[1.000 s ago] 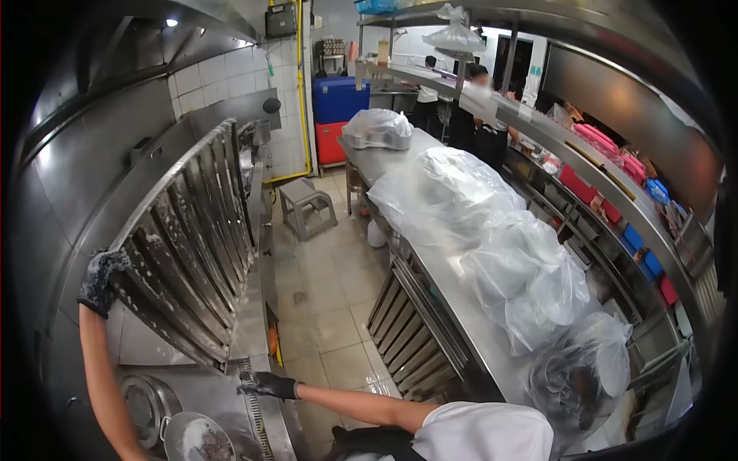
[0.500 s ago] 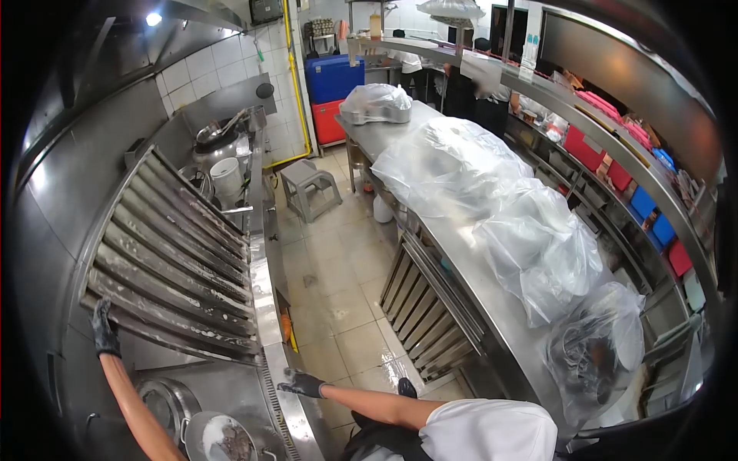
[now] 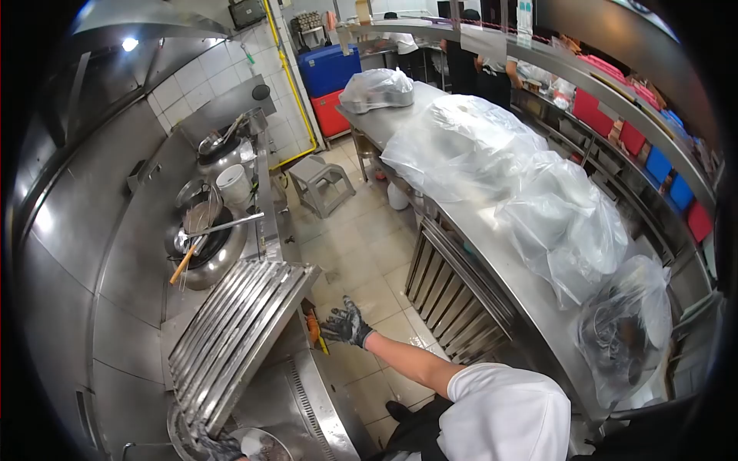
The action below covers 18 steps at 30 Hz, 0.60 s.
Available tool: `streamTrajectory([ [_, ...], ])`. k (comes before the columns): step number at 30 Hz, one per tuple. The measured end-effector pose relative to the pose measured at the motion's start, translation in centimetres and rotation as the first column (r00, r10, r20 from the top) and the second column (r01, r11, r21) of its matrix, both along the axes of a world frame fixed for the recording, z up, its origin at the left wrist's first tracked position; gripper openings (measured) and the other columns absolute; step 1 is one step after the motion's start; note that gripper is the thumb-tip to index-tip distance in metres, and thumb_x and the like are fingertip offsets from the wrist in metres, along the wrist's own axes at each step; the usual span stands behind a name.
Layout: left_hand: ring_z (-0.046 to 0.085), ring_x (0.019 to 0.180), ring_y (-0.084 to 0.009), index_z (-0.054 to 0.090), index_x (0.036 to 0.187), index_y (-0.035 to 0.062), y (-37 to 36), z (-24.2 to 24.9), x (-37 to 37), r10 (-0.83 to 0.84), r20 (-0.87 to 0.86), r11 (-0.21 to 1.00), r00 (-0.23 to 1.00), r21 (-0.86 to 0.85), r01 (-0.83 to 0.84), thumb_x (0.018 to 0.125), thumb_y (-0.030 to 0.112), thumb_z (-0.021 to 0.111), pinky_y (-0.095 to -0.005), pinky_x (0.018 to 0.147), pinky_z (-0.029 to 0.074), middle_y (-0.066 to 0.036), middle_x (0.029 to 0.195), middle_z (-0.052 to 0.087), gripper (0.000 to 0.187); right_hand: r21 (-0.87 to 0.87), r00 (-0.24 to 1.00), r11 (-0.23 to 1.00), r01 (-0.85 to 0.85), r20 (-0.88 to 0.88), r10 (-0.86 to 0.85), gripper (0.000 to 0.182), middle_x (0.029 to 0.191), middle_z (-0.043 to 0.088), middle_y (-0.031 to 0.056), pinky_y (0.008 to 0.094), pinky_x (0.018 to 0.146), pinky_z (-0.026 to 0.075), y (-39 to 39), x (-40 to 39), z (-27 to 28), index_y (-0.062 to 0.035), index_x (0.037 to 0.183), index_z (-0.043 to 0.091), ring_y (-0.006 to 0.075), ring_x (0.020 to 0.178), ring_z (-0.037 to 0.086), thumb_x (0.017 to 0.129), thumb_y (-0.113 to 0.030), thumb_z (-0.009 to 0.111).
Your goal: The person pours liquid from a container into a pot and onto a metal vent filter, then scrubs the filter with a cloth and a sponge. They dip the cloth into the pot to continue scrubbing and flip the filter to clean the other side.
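A metal baffle filter from a range hood [image 3: 240, 330], slatted and wet, stands tilted over the steel counter. My left hand [image 3: 218, 444], in a dark glove, grips its lower end at the bottom of the view; part of the fingers is hidden. Close by that hand is a pot [image 3: 265, 444] with a pale rim, cut off by the frame. My right hand [image 3: 347, 326], gloved as well, is held over the floor just beyond the counter's front edge. Its fingers are spread and it holds nothing. An orange and yellow item [image 3: 313, 327] lies beside its fingertips.
Woks [image 3: 215, 257] with a whisk and strainer sit on the stove at left. A grey step stool [image 3: 321, 184] stands in the aisle. More filters [image 3: 453, 296] lean against the right-hand table, which bears plastic-covered items [image 3: 492, 169]. People [image 3: 461, 65] are at the back.
The filter has turned and swung down toward me, uncovering the woks. My left hand has moved down and right with it. My right hand has risen, its fingers spreading. The view has shifted.
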<state>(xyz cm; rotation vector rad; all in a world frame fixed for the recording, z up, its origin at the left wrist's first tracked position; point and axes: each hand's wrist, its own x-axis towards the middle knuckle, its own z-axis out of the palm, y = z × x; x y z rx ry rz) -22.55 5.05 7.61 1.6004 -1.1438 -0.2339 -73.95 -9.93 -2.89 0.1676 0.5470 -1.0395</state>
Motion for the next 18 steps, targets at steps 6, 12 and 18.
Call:
streamTrajectory([
  [6,0.056,0.107,-0.0218,0.058,0.125,0.0089,2.6,-0.6,-10.5,0.069,-0.872,0.997,0.485,0.050,-0.053,0.087,0.034,0.059,-0.0356,0.085,0.047,-0.009,0.129,0.055,0.046,-0.297,0.994,0.950,0.091,0.090,-0.067,0.064,0.141,0.044,0.0115,0.0586,0.103,0.041,1.9,-4.9,-8.3,-0.0149,0.133,0.044,0.0353,0.127,0.047,0.088,-0.057,0.057],
  [12,0.052,0.093,-0.0204,0.063,0.117,0.0171,-2.4,-5.9,-12.9,0.270,-0.926,0.954,0.263,0.221,-0.201,0.089,0.034,0.057,-0.0384,0.073,0.041,-0.004,0.116,0.058,0.033,0.055,0.486,0.983,-0.176,-0.863,0.135,0.063,0.090,0.061,0.0094,0.0351,0.054,0.045,20.7,-11.3,-18.8,-0.0092,0.119,0.057,0.0184,0.076,0.058,0.087,-0.064,0.055],
  [18,0.050,0.073,-0.0216,0.064,0.113,0.0175,-7.5,-10.7,-11.3,0.447,-0.877,0.886,0.175,0.461,0.048,0.092,0.044,0.053,-0.0388,0.061,0.040,-0.004,0.097,0.060,0.036,0.386,0.235,0.871,-0.302,-0.856,0.461,0.047,0.069,0.064,0.0033,0.0298,0.046,0.046,40.7,-23.8,-19.5,-0.0118,0.094,0.069,0.0156,0.052,0.058,0.091,-0.056,0.055],
])
